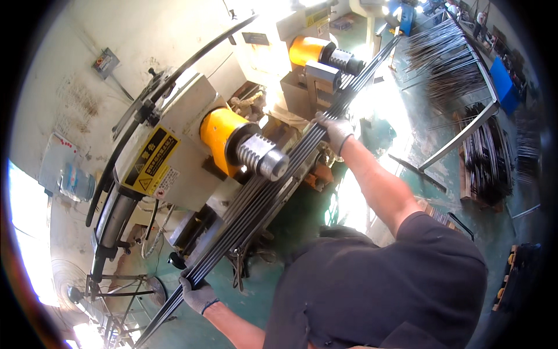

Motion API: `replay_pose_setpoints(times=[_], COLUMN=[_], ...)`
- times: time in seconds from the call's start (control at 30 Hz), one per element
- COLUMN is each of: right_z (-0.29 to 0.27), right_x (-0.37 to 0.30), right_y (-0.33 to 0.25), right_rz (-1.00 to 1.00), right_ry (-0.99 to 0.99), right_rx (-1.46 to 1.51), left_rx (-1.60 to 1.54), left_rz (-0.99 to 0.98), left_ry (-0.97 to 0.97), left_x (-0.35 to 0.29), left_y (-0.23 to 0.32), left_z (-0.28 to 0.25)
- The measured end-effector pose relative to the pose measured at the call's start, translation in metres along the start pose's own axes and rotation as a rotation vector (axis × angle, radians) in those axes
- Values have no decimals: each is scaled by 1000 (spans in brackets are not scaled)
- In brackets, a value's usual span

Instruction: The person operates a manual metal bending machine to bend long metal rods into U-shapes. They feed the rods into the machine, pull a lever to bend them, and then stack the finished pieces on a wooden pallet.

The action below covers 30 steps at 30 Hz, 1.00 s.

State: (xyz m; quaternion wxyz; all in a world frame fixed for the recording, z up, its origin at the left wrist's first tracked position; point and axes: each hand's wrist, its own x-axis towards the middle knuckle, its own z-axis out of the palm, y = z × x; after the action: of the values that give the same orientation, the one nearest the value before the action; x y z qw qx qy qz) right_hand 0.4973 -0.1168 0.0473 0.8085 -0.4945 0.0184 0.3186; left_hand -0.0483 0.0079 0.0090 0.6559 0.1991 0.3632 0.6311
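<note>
Since the long dark rods (238, 224) run in a slanting bundle alongside the machine (195, 168), they probably handle best when both hands carry them as one. The gloved left hand (199, 295) curls around the bundle toward its lower end; the gloved right hand (337, 132) closes over it farther up. An even squeeze should keep single rods from slipping or bowing, and fingers are best kept clear of the ribbed spindle (264, 157). Whether the rods touch it, I cannot tell. Below spreads a green floor (244, 296) with harsh glare; a stained pale wall (64, 104) stands left, while rightward a metal rack (459, 138) bears thin rods (444, 75).
</note>
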Motion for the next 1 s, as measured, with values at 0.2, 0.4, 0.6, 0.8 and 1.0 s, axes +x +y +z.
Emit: replay_pose_setpoints(times=[0.2, 0.4, 0.6, 0.8, 1.0], right_z=[26, 19, 7, 24, 18], right_x=[32, 55, 89, 26, 39], right_y=[34, 17, 17, 57, 38], right_rz=[83, 77, -28, 79, 0], right_ry=[-20, 46, 70, -48, -2], right_rx=[41, 46, 123, -215, -102], left_rx=[-47, -85, -54, -18, 4], left_rz=[-135, -197, -36, -78, -116], left_ry=[60, -14, 189, -7, 152], left_x=[3, -9, 23, 18, -16], left_y=[-43, -73, -40, -67, -103], left_z=[39, 71, 34, 40, 95])
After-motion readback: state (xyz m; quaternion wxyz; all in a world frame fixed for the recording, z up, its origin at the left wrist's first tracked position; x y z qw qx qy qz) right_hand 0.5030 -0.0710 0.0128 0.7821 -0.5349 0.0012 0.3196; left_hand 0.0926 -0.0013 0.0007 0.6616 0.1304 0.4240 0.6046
